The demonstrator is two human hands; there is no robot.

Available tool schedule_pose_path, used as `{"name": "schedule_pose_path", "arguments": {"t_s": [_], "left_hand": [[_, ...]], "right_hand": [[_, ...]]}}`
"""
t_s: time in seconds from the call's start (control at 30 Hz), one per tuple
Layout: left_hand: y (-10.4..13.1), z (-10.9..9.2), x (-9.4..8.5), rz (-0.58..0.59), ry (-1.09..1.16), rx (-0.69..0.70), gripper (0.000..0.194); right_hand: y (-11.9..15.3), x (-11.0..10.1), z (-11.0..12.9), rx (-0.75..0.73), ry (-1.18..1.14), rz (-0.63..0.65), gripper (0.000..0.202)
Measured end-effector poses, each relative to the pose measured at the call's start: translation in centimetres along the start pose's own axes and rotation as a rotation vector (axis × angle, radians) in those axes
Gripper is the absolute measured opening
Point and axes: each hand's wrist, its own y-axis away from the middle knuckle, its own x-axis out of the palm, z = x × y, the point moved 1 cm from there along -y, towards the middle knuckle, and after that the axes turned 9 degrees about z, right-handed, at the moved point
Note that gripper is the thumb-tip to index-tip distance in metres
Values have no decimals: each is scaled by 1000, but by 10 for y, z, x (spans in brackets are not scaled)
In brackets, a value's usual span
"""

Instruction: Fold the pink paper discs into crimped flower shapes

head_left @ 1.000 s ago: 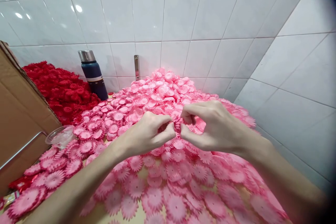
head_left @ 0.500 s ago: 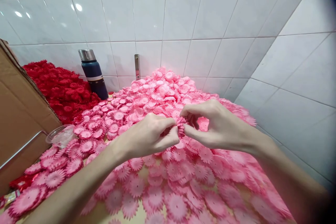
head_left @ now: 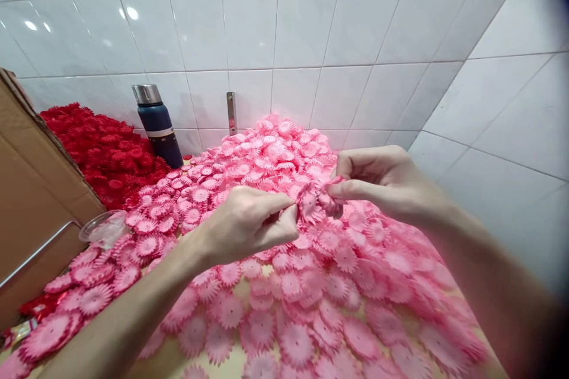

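Note:
Between my hands is a pink fabric flower (head_left: pixel 308 202) with fringed petals, its face turned toward me. My left hand (head_left: pixel 255 222) pinches its left edge between thumb and forefinger. On the other side, my right hand (head_left: pixel 377 180) has its thumb and bent fingers closed on the flower's right part, where the petals look bunched; whether this is one piece or several layers I cannot tell. Below and behind both hands spreads a heap of pink petal discs (head_left: pixel 296 290), each with a small dark centre hole.
A dark blue bottle (head_left: pixel 160 130) with a steel cap stands at the back left beside a red petal pile (head_left: pixel 106 151). A cardboard box (head_left: pixel 40 189) is at the left, with a clear plastic lid or cup (head_left: pixel 103 230) near it. Tiled walls (head_left: pixel 249 23) rise behind and at right.
My right hand has moved right and slightly up, away from my left. The flower between them now shows more openly, its petals spread toward me.

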Motion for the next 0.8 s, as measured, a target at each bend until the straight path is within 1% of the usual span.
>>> {"name": "schedule_pose_path", "arguments": {"t_s": [0.07, 0.13, 0.2, 0.27, 0.33, 0.4, 0.47, 0.5, 0.57, 0.63, 0.7, 0.77, 0.8], "left_hand": [[-2, -6, -4, -27, 55, -21, 32], [-4, -12, -9, -27, 140, -57, 34], [-3, -16, -13, 22, 231, -95, 35], [0, -19, -14, 108, 274, -117, 34], [7, -23, -10, 176, 243, -106, 30], [17, -28, -2, 215, 150, -71, 27], [29, -37, 7, 217, 27, -35, 23], [35, -43, 11, 207, -8, -18, 22], [48, -55, 18, 187, -105, -18, 21], [61, -68, 23, 149, -121, -62, 25], [75, -78, 29, 159, -17, -81, 26], [91, -84, 35, 143, 41, -133, 31], [99, -87, 36, 135, 84, -101, 33]], "right_hand": [[2, -5, 0, -14, -76, 16, 29], [5, -9, 2, -31, -130, 45, 29], [8, -9, 7, -35, -139, 82, 28], [10, -5, 14, -54, -60, 113, 28], [10, 5, 22, -106, 116, 152, 27], [10, 18, 29, -160, 328, 228, 25], [11, 33, 35, -129, 459, 334, 20], [13, 40, 36, -86, 514, 377, 18], [20, 52, 39, -4, 624, 422, 20], [32, 63, 41, 39, 670, 473, 20], [47, 73, 43, 54, 621, 559, 19], [63, 80, 42, 77, 555, 594, 21], [71, 82, 40, 86, 514, 603, 23]]}}
